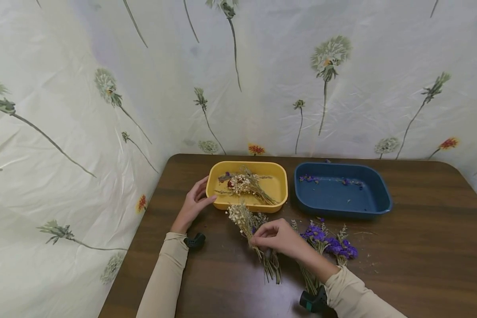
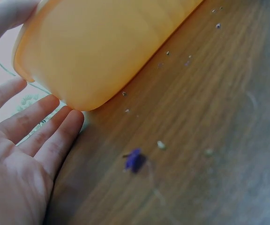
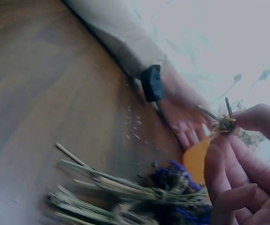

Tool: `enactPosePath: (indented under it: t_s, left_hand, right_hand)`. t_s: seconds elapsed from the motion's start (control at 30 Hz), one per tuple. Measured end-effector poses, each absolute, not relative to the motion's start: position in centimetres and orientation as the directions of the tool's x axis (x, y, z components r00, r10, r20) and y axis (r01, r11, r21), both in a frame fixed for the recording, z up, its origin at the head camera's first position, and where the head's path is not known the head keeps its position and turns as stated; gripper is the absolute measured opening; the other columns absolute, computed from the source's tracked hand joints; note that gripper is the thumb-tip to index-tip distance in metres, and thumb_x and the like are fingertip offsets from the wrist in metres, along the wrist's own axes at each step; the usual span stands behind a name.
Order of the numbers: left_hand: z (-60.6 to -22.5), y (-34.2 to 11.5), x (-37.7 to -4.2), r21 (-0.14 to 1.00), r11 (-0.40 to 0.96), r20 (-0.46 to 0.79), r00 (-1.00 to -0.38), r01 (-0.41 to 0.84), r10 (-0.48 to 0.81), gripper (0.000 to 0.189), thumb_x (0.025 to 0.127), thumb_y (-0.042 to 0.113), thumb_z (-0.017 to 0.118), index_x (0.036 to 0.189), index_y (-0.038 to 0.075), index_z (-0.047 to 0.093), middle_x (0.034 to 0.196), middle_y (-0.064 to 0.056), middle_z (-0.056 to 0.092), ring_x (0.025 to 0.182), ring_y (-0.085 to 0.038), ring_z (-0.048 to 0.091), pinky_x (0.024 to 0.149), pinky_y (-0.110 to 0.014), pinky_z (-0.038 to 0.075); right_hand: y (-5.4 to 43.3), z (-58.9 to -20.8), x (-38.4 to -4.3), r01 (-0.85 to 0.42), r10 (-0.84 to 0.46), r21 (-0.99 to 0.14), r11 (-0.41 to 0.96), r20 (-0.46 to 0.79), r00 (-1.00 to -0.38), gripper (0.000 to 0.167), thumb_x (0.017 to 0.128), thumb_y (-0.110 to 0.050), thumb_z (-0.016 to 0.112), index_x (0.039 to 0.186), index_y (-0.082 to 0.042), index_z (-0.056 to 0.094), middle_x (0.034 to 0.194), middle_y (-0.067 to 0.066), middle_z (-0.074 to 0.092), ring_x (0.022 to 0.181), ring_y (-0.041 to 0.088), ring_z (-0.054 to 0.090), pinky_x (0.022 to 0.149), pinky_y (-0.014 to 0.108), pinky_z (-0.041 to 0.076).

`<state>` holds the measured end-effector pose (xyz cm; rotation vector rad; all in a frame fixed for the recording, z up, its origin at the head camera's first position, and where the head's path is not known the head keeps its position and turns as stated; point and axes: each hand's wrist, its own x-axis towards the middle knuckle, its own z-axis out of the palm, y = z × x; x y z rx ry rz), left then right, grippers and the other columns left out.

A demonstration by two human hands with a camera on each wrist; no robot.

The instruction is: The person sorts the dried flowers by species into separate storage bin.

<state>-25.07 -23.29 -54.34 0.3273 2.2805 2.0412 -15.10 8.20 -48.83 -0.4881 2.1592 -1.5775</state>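
Note:
My left hand rests against the left end of a yellow tray. In the left wrist view its fairly straight fingers touch the tray's end wall. A bunch of dried flowers with small cream blooms lies inside that tray. In front of the tray, my right hand pinches the stems of a bunch of small white dried flowers between thumb and fingers. The right wrist view shows cut stem ends at the fingertips. Further stems lie just below that hand, partly hidden by it.
To the right stands a blue tray with a few purple sprigs in it. Bunches of purple dried flowers lie on the brown table, partly behind my right forearm. Small petals and crumbs are scattered about. A flower-patterned sheet hangs behind.

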Motion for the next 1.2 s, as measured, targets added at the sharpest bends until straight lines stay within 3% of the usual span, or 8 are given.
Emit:
enactPosePath:
  t_s: [0.17, 0.27, 0.4, 0.6, 0.8, 0.97, 1.2]
  left_hand:
    - [-54.3, -23.2, -25.1, 0.988, 0.112, 0.083, -0.98, 0.105, 0.18, 0.069, 0.098, 0.013, 0.071, 0.158, 0.025, 0.041, 0.159, -0.01, 0.048, 0.147, -0.03, 0.045, 0.119, -0.052, 0.041]
    - [-54.2, -23.1, -25.1, 0.988, 0.123, 0.077, -0.982, 0.099, 0.17, 0.068, 0.098, 0.013, 0.072, 0.158, 0.025, 0.042, 0.159, -0.009, 0.048, 0.147, -0.029, 0.046, 0.119, -0.051, 0.042]
    - [-54.2, -23.1, -25.2, 0.988, 0.12, 0.072, -0.982, 0.094, 0.174, 0.067, 0.098, 0.014, 0.072, 0.157, 0.025, 0.042, 0.159, -0.01, 0.048, 0.147, -0.03, 0.046, 0.119, -0.052, 0.042]
    - [-54.2, -23.3, -25.1, 0.991, 0.101, 0.066, -0.978, 0.087, 0.197, 0.069, 0.098, 0.02, 0.073, 0.158, 0.029, 0.041, 0.16, -0.009, 0.047, 0.148, -0.031, 0.045, 0.118, -0.055, 0.041]
    - [-54.1, -23.3, -25.0, 0.992, 0.1, 0.06, -0.978, 0.082, 0.201, 0.069, 0.098, 0.019, 0.072, 0.158, 0.029, 0.04, 0.16, -0.009, 0.046, 0.148, -0.031, 0.044, 0.119, -0.055, 0.04]
    - [-54.0, -23.3, -25.0, 0.992, 0.103, 0.056, -0.98, 0.077, 0.193, 0.068, 0.098, 0.017, 0.072, 0.157, 0.03, 0.041, 0.16, -0.008, 0.046, 0.148, -0.03, 0.044, 0.12, -0.055, 0.04]
    - [-54.2, -23.3, -25.2, 0.992, 0.101, 0.058, -0.98, 0.078, 0.19, 0.067, 0.098, 0.018, 0.072, 0.157, 0.03, 0.042, 0.159, -0.007, 0.047, 0.149, -0.028, 0.044, 0.12, -0.054, 0.04]
  right_hand:
    - [8.9, -47.7, -15.9, -0.036, -0.483, -0.936, 0.349, -0.147, -0.863, 0.022, 0.093, -0.033, 0.077, 0.094, -0.011, 0.08, 0.073, 0.007, 0.074, 0.051, 0.006, 0.047, 0.046, 0.022, 0.037]
    - [9.4, -47.2, -16.5, -0.032, -0.473, -0.938, 0.345, -0.144, -0.869, 0.022, 0.093, -0.034, 0.077, 0.095, -0.012, 0.08, 0.074, 0.007, 0.075, 0.049, 0.005, 0.043, 0.045, 0.022, 0.037]
    - [10.0, -46.3, -17.5, -0.052, -0.448, -0.938, 0.344, -0.115, -0.887, 0.02, 0.091, -0.033, 0.08, 0.095, -0.014, 0.08, 0.078, 0.005, 0.077, 0.053, 0.008, 0.049, 0.047, 0.024, 0.04]
    - [10.8, -44.9, -18.8, -0.132, -0.425, -0.91, 0.392, -0.051, -0.904, 0.019, 0.088, -0.032, 0.083, 0.094, -0.015, 0.08, 0.087, 0.003, 0.079, 0.077, 0.018, 0.072, 0.065, 0.032, 0.056]
    - [11.0, -44.1, -20.4, -0.21, -0.375, -0.841, 0.498, 0.01, -0.927, 0.014, 0.087, -0.034, 0.084, 0.091, -0.021, 0.081, 0.086, -0.003, 0.078, 0.081, 0.015, 0.071, 0.074, 0.035, 0.057]
    - [10.8, -43.8, -22.2, -0.278, -0.367, -0.762, 0.585, 0.057, -0.928, 0.009, 0.088, -0.032, 0.084, 0.088, -0.024, 0.08, 0.082, -0.007, 0.076, 0.08, 0.013, 0.068, 0.071, 0.034, 0.056]
    - [10.4, -43.2, -24.5, -0.349, -0.452, -0.717, 0.604, 0.052, -0.891, 0.007, 0.089, -0.028, 0.083, 0.088, -0.023, 0.079, 0.084, -0.006, 0.078, 0.081, 0.018, 0.072, 0.072, 0.035, 0.057]
